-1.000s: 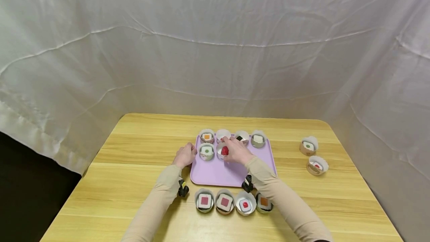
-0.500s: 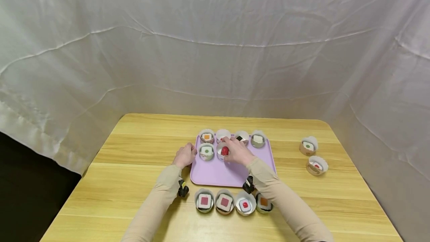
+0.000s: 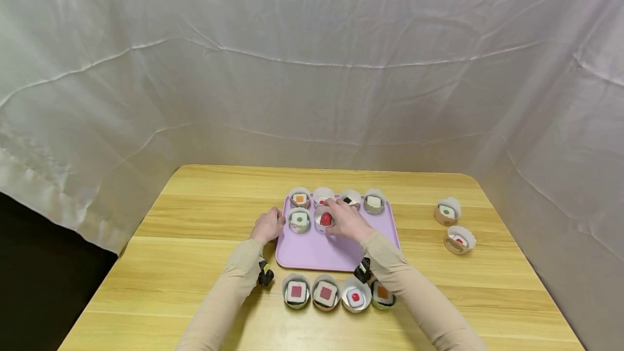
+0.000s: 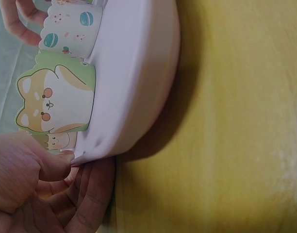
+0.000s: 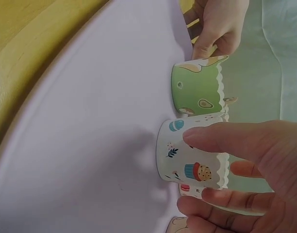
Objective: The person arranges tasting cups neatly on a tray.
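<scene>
My left hand point(image 3: 268, 225) grips the left edge of the lilac tray point(image 3: 312, 256), thumb on top and fingers curled beneath, as the left wrist view shows. On the tray, my right hand point(image 3: 347, 221) holds a white printed paper baking cup point(image 5: 175, 145) between thumb and fingers. A red, strawberry-like piece point(image 3: 325, 219) sits inside that cup. Directly left of it stands a green cup with a cartoon dog point(image 4: 66, 97), holding a white square with a green dot point(image 3: 299, 219). Behind these two, a row of several filled cups lines the tray's far edge, including one with an orange-topped square point(image 3: 299, 199).
In front of the tray is a row of several cups, two with pink-topped squares point(image 3: 297, 291). Two more cups stand on the table at the right, one with a green-dotted square point(image 3: 447, 212). The wooden table point(image 3: 195, 264) is enclosed by pale curtains point(image 3: 312, 96).
My right wrist has shifted slightly to the right and toward me, while its fingers stay at the white cup. My left hand and the other cups look unchanged.
</scene>
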### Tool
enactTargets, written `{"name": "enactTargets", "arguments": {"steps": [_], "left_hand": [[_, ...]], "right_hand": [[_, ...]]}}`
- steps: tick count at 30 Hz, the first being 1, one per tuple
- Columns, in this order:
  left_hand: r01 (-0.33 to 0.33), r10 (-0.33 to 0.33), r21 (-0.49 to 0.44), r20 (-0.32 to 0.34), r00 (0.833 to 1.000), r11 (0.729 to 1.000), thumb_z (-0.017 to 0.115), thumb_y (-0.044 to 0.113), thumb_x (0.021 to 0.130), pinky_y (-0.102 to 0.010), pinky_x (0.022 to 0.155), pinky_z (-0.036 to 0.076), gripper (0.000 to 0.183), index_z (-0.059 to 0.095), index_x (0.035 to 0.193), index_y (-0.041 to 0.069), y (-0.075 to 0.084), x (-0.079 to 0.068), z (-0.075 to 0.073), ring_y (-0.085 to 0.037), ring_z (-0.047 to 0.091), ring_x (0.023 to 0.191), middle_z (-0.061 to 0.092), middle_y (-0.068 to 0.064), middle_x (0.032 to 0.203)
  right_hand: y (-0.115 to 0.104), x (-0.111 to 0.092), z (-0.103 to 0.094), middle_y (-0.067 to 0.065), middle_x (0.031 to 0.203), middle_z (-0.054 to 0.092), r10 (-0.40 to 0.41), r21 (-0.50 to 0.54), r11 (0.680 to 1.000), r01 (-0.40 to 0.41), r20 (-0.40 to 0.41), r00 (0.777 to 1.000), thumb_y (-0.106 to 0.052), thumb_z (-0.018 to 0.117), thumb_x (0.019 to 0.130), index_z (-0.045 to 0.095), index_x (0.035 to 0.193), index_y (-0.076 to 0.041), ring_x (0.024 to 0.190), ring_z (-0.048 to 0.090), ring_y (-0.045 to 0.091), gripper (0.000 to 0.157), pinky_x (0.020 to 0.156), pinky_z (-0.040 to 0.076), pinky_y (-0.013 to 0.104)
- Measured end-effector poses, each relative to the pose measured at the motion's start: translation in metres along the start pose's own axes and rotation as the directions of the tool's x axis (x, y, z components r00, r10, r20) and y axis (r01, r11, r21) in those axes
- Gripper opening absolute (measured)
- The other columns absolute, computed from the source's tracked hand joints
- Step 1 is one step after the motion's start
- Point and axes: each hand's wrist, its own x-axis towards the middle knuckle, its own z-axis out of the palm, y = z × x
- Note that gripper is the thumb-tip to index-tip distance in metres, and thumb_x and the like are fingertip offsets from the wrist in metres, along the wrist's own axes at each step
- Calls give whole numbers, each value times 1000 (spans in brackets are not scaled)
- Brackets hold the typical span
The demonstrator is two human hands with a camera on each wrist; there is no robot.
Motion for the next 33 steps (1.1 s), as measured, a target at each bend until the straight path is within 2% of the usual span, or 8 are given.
{"name": "enactTargets", "arguments": {"steps": [4, 13, 22, 27, 33], "left_hand": [[3, -3, 1, -2, 1000, 1000, 50, 20, 105, -29, 60, 47, 15, 56, 100, 6, 0, 0, 0, -23, 61, 75, 62, -12, 84], [-13, 13, 13, -12, 1000, 1000, 50, 19, 104, -30, 61, 47, 16, 56, 100, 6, 0, -1, -1, -24, 61, 75, 62, -12, 84], [3, -3, 12, -4, 1000, 1000, 50, 20, 105, -30, 63, 48, 16, 56, 101, 6, 1, -1, -1, -25, 61, 77, 62, -12, 85], [4, -4, 10, 3, 1000, 1000, 50, 20, 105, -30, 62, 47, 16, 56, 102, 6, 1, -2, -1, -24, 61, 77, 62, -12, 86], [-5, 5, 12, -4, 1000, 1000, 50, 20, 105, -29, 61, 47, 16, 56, 101, 6, 1, -2, -2, -23, 61, 76, 62, -11, 85]], "right_hand": [[1, -2, -2, 25, 129, 60, 3, 15, 1000, -3, -6, 1000, -13, 87, 74, 54, 134, -5, 99, 67, 38, 69, 87, 58, 52], [6, -11, -10, 24, 140, 57, 6, 46, 999, -4, -45, 999, -16, 85, 76, 53, 138, -4, 123, 59, 41, 71, 107, 45, 60], [20, -22, -18, 23, 139, 58, 1, 89, 996, 7, -86, 996, -16, 83, 79, 51, 140, -3, 129, 55, 43, 70, 108, 43, 63], [29, -28, -24, 24, 131, 63, -16, 126, 991, 33, -132, 991, -15, 82, 80, 54, 136, -2, 123, 58, 44, 63, 106, 46, 59], [39, -36, -33, 26, 116, 66, 5, 193, 981, 38, -218, 976, -13, 80, 81, 56, 130, 2, 106, 65, 42, 57, 93, 53, 54]]}}
